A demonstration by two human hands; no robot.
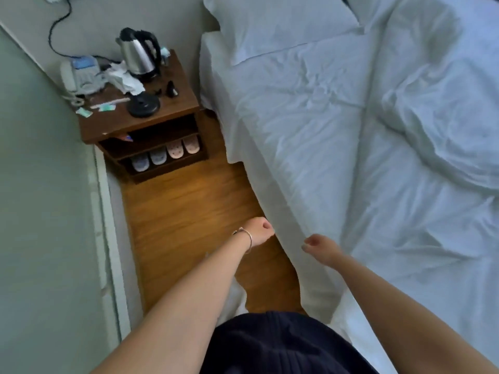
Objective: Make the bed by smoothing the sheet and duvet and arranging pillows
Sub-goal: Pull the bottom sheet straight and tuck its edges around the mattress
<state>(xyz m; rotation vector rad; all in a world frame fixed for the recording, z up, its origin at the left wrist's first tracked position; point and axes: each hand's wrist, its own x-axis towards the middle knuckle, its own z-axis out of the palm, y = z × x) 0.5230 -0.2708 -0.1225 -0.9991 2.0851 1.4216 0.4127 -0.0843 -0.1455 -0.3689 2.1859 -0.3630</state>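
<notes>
kettle (137, 51), phone (78, 75), maybe slippers (166, 155) on nightstand (176, 102)

no readable text, labels or numbers
</notes>
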